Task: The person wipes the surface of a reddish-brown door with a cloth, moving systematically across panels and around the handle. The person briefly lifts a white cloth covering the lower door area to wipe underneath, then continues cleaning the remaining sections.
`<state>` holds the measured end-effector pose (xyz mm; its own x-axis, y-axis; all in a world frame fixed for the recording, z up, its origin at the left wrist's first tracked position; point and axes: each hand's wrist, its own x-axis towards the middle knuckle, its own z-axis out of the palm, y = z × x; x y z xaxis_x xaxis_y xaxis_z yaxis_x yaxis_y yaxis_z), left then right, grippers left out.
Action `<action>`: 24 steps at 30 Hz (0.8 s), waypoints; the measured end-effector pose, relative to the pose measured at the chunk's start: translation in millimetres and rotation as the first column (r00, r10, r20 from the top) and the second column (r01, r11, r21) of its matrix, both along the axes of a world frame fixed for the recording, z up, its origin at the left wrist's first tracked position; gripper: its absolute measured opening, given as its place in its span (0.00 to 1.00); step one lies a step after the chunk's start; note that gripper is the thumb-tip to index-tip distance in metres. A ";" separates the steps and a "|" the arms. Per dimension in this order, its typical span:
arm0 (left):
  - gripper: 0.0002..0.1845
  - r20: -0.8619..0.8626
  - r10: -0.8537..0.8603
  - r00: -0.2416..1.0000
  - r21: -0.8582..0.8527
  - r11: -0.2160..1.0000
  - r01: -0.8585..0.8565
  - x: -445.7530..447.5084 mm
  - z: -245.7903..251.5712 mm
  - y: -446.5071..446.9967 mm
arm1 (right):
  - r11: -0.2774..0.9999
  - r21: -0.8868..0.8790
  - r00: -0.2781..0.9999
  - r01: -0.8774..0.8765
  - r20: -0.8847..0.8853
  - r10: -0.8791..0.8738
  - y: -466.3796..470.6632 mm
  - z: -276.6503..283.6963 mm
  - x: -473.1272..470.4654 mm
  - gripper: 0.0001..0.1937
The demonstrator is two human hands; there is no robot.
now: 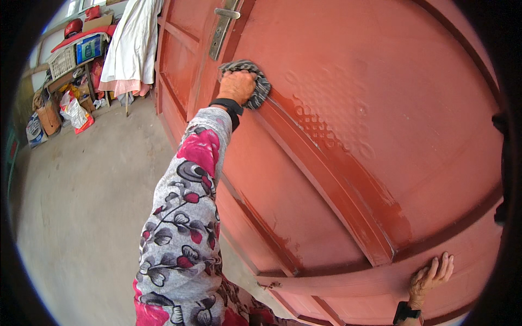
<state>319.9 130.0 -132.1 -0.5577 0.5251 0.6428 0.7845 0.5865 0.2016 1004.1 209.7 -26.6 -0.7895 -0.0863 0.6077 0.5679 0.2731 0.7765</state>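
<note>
My left hand (238, 87) is closed around a grey and black striped cloth (261, 91), which is pressed against a red panelled door (408, 102) just below its metal lever handle (226, 14) and lock plate. A floral sleeve covers this arm, with a black band at the wrist. Low on the right, my right hand (432, 275) rests with spread fingers on the red lower rail, holding nothing; a black band is on that wrist too. The door's molding and the panel edge beside it look darker and wet, across part of an embossed lattice pattern (318, 126).
Bare concrete floor (89, 195) spans the left side. At the upper left, a white cloth (132, 45) hangs beside a cluttered shelf with a white plastic basket (62, 64) and a red helmet (73, 28). Bags, including a white and red one (75, 112), lie on the floor below.
</note>
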 end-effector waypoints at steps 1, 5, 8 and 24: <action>0.16 0.003 -0.024 1.000 0.036 0.999 0.024 -13.2 -0.2 -2.3 | 1.000 -0.006 1.000 -0.017 -0.013 0.017 0.9 -0.8 1.1 0.14; 0.15 0.102 -0.033 0.994 0.048 0.998 0.028 -52.6 3.3 -3.1 | 0.998 0.052 1.000 -0.025 0.008 0.025 4.8 -2.4 6.0 0.15; 0.16 0.082 0.010 0.997 0.003 1.000 -0.010 -75.1 5.5 -1.4 | 0.998 0.058 1.000 0.013 0.009 -0.013 6.6 -2.3 7.9 0.16; 0.14 0.023 -0.263 0.965 -0.090 0.960 0.264 27.1 18.6 10.2 | 0.999 0.019 0.999 -0.036 -0.024 0.036 2.5 -3.3 -1.5 0.16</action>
